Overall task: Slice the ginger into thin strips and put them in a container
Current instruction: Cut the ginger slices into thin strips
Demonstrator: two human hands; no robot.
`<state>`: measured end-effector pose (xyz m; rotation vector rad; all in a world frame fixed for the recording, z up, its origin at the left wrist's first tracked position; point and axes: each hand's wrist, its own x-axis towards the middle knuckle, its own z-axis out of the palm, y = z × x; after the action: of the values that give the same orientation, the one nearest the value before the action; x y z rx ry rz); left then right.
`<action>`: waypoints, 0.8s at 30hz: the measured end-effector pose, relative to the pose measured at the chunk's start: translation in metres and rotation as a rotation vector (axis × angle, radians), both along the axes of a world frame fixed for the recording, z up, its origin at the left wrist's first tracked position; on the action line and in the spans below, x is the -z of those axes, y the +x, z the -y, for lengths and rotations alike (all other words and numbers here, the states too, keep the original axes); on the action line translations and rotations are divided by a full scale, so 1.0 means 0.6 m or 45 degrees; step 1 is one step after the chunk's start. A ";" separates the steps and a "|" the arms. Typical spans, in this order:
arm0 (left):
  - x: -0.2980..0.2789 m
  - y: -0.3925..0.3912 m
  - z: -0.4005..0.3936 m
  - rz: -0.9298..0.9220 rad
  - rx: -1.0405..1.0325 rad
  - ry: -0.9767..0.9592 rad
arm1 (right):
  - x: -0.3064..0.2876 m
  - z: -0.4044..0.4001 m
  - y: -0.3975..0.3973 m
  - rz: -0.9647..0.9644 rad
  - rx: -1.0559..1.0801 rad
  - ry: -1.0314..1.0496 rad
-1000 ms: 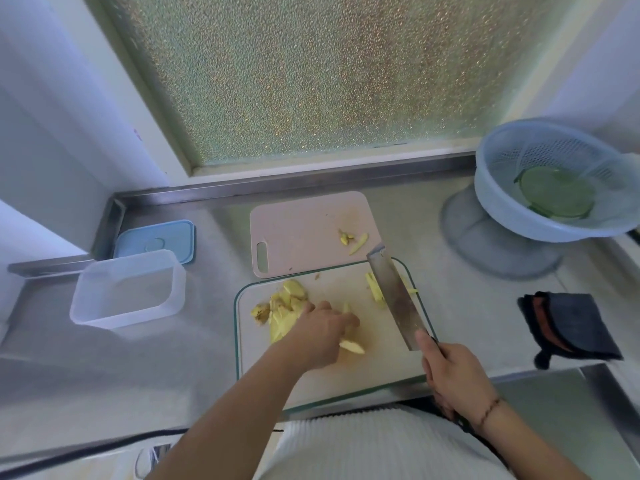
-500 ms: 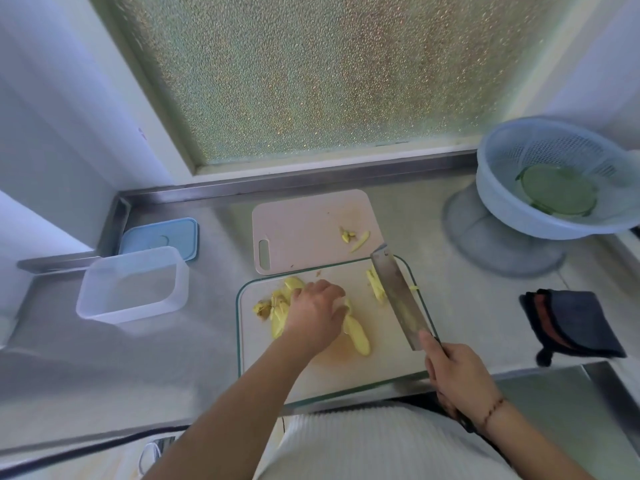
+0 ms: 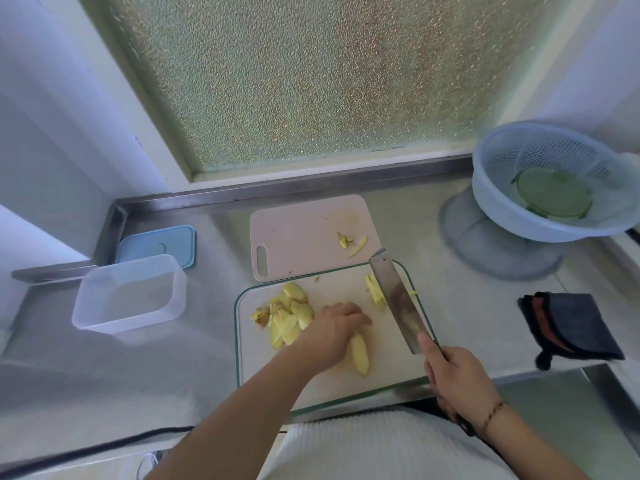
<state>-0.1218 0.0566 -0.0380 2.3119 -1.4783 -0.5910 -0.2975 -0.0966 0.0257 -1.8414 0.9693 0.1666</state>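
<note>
Right hand (image 3: 457, 379): I see it wrapped around the handle of the cleaver (image 3: 398, 303), blade angled away over the glass board's (image 3: 388, 386) right side.
Left hand (image 3: 332, 336): fingers curled down onto a ginger slice (image 3: 359, 353); it lies lengthwise towards me, left of the blade (so the left hand is nearer it).
Slice pile (image 3: 287, 317): further left, uncut.
Cut strips (image 3: 375, 294): by the blade's far end.
Container (image 3: 130, 299): well left, nothing in it.

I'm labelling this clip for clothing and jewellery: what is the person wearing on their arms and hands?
Both forearms are bare, with no sleeves or gloves in view. The right hand has a thin beaded bracelet round its wrist. The left hand and its wrist show nothing worn.
</note>
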 end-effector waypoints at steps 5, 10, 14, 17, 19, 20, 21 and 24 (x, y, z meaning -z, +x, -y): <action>-0.022 0.029 -0.001 0.317 -0.033 0.283 | 0.004 0.000 0.001 -0.008 0.029 0.027; -0.044 0.041 0.027 0.512 0.105 0.460 | 0.005 -0.002 0.005 -0.004 0.023 0.047; -0.061 0.059 0.027 0.300 0.051 0.422 | 0.004 0.000 0.002 0.024 -0.008 0.021; -0.073 0.056 0.013 -0.072 -0.340 0.143 | 0.004 0.002 -0.002 0.033 0.007 0.020; -0.079 0.036 0.001 -0.260 -0.734 -0.102 | 0.004 0.002 -0.003 0.028 0.015 0.043; -0.076 0.022 -0.004 -0.324 -0.893 -0.179 | 0.004 0.002 -0.004 0.027 0.018 0.057; -0.069 0.007 -0.009 -0.389 -0.999 -0.215 | 0.005 0.001 -0.005 0.025 0.023 0.071; -0.042 -0.037 -0.013 -0.497 -1.043 -0.161 | 0.005 -0.001 -0.005 0.014 0.018 0.104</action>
<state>-0.1441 0.0644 -0.0128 2.2597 -0.3218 -0.6176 -0.3008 -0.0962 0.0228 -1.7585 0.9539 0.1846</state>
